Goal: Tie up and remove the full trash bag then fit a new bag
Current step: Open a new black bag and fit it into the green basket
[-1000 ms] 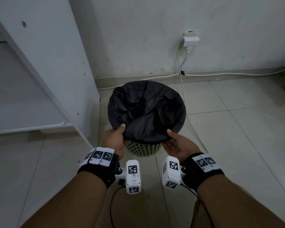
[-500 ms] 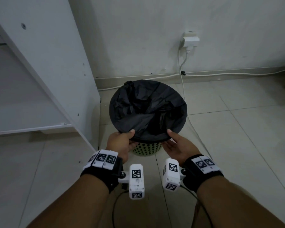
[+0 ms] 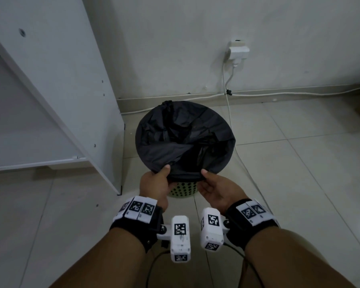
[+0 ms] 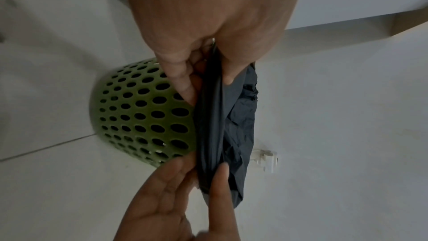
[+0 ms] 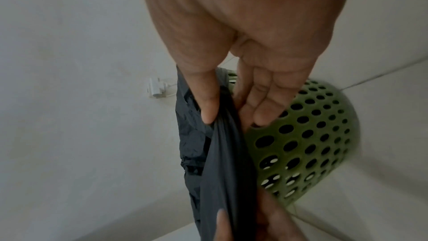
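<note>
Trash bag is seated in the green perforated bin on the tiled floor, near the wall and just beside the white cabinet panel; its black film is folded over the bin rim all round the far side. At the near rim a section of the bag edge is pinched by the left hand, thumb on top and fingers curled under the film, as the left wrist view confirms. The same edge is pinched a little to the right by the right hand, thumb pressed on the outer film and fingers behind it against the bin wall, per the right wrist view. Judged state: either an early stage, with the rim only being lifted off on the near side, or a late stage, with a fresh bag being fitted over the rim; which one cannot be told. No knot is seen, and no loose spare bag is in view. Contents are not visible; the interior shows only crumpled film, so fullness cannot be confirmed. If it is the early stage, what is left is peeling the rest of the rim, gathering, tying, lifting out and fitting a new bag. A wall plug and its cable run close behind the bin and are judged a possible snag on lift-out.
</note>
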The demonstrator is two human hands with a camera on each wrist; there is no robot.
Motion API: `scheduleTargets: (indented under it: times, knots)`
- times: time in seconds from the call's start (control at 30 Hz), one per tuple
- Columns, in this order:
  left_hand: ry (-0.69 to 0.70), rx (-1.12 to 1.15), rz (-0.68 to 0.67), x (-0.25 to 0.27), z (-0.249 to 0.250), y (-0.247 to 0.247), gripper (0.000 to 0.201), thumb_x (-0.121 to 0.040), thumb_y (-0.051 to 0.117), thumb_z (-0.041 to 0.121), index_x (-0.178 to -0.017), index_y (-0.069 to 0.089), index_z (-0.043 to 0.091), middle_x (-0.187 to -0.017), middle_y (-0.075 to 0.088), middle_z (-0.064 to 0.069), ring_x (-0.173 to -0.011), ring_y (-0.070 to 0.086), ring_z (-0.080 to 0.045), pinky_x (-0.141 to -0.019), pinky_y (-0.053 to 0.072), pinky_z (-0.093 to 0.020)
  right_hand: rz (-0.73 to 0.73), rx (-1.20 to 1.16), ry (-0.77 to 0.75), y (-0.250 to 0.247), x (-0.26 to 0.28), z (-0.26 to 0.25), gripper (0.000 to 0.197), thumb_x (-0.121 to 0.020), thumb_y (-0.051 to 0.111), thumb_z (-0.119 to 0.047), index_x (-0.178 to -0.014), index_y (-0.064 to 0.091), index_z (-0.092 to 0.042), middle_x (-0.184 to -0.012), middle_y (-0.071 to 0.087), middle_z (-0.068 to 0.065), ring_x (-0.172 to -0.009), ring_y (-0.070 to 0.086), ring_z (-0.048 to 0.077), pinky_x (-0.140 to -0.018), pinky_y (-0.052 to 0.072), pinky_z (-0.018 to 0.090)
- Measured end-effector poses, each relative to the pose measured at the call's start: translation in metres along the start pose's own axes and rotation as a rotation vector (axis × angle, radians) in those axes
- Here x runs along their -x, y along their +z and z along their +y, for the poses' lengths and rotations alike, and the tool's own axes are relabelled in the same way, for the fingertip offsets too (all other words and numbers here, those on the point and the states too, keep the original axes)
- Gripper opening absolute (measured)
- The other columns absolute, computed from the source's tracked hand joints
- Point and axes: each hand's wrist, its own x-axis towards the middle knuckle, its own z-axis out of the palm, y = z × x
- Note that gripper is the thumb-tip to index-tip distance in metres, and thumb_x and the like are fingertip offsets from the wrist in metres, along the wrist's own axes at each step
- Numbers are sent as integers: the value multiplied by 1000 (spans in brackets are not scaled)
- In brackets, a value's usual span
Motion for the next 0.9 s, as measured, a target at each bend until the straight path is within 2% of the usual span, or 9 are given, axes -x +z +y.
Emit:
scheduleTargets:
  times: [0.1,0.2,0.37,0.43,0.5,0.63,0.73,0.83,0.9]
  knots:
    - [-17,-74,-29,-12,15,-9,27,-97,62,7,-123,63,1,-117,71,-16,-102,69,-31,-69,62,-37,9,19,-21,-9,-2,-11,16,-91,68,-22,-97,67,-8,-94,71,14,-86,65,25,-76,54,34]
    - [-47,-134,-99,-20,29,-17,26,-98,60,7,-124,62,6,-117,72,-12,-101,69,-27,-62,63,-33,29,-76,-42,-19,-6,-24,19,-91,69,-19,-103,67,-4,-105,70,16,-94,65,28,-80,55,38]
    - [-32,-102,-76,-22,32,-17,11,-101,58,14,-109,65,14,-116,71,-9,-98,69,-23,-64,61,-34,-11,-38,18,-14,-3,-26,7,-96,59,-9,-93,64,-7,-81,73,9,-82,63,20,-72,51,31]
    - [-53,-74,-51,-17,23,-12,16,-101,58,19,-114,64,12,-117,70,-10,-100,68,-26,-69,58,-37,7,-48,16,-9,-4,-24,9,-97,57,-7,-90,63,-9,-69,74,5,-78,62,18,-69,50,29]
    - [-80,-20,-24,-11,10,-5,25,-100,60,19,-122,63,8,-115,71,-12,-99,68,-28,-70,57,-38,5,-72,27,-3,-3,-19,9,-96,58,-5,-88,63,-8,-64,74,4,-78,61,19,-73,51,29]
    - [-47,73,28,-3,0,6,21,-99,61,13,-117,65,4,-105,72,-13,-92,68,-28,-72,58,-39,-42,-67,43,2,3,-2,6,-93,61,-3,-90,64,-7,-71,75,7,-76,64,20,-74,57,30]
    - [-36,-3,35,-11,7,0,26,-98,61,11,-121,63,-2,-109,72,-14,-96,69,-32,-87,58,-47,-57,-44,27,-3,7,-1,5,-92,61,-5,-89,64,-6,-78,74,12,-77,64,24,-75,59,34]
    - [-53,-72,28,-24,23,-14,31,-98,61,10,-126,60,-4,-121,69,-18,-102,68,-33,-74,59,-42,2,-53,41,-8,8,-11,14,-92,65,-19,-94,63,-6,-87,68,13,-84,63,26,-86,53,37]
    - [-56,-95,10,-30,34,-19,32,-99,60,9,-128,59,-4,-123,67,-19,-104,66,-33,-71,57,-40,26,-69,37,-13,7,-17,20,-91,68,-24,-96,63,-5,-88,66,12,-85,63,24,-87,53,36]
